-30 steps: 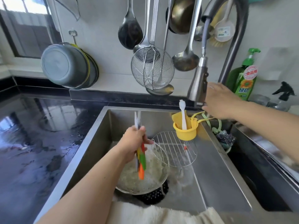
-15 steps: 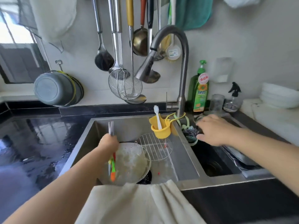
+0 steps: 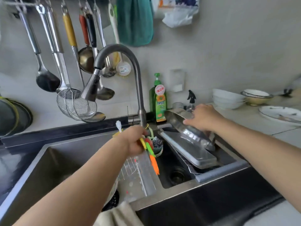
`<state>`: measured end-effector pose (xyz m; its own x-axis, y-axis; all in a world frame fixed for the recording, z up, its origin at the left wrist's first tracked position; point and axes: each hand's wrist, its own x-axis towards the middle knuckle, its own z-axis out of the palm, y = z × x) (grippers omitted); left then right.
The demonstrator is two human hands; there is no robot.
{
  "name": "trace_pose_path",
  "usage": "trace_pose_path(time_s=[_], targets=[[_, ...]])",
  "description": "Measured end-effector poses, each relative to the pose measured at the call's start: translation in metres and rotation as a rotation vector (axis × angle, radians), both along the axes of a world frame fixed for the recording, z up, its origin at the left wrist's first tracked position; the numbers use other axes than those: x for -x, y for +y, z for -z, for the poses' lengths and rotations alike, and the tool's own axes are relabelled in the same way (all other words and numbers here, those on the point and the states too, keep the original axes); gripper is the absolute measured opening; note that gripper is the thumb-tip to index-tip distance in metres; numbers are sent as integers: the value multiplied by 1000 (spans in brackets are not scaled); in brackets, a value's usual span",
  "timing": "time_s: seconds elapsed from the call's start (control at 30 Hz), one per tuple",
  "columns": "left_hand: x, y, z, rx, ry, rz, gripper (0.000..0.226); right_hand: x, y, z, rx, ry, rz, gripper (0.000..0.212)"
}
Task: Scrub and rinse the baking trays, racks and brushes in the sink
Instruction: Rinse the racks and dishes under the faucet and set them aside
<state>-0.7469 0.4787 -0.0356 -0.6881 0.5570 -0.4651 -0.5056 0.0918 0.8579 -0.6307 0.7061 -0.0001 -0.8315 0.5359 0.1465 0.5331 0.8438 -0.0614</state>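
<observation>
The left hand (image 3: 136,140) is seen just in front of the tap (image 3: 138,88) base, its grip clenched round a bundle of brushes (image 3: 150,152) with yellow, green, red and orange handles; the orange ends point down over the divider between the two basins of the sink (image 3: 65,154). The right hand (image 3: 204,118) is seen to the right of the tap, grasping the upper edge of a round metal pan (image 3: 187,129), which is held tilted. Under the pan, a flat baking tray (image 3: 189,149) is seen lying aslant across the right basin, propped on a wire rack (image 3: 191,169) whose edge shows below it. A second wire rack (image 3: 130,165) is partly visible in the left basin, below the left forearm. A green soap bottle (image 3: 158,100) stands on the worktop (image 3: 254,123) just right of the tap. Stacked white bowls (image 3: 226,98) are noted further right of the tap.
</observation>
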Motion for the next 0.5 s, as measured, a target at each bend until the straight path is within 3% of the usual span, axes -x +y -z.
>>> trace_pose_path(time_s=[0.17,0.23,0.37,0.5], targets=[[-56,87,-14,46,72,129,19,-2,22,-2,92,61,18,62],[-62,109,-18,54,122,77,24,-3,24,-1,124,79,5,59],[-25,118,6,113,289,-84,13,-5,19,-2,101,71,-10,56],[-19,92,40,250,133,-65,14,-7,10,6,84,38,-49,56]])
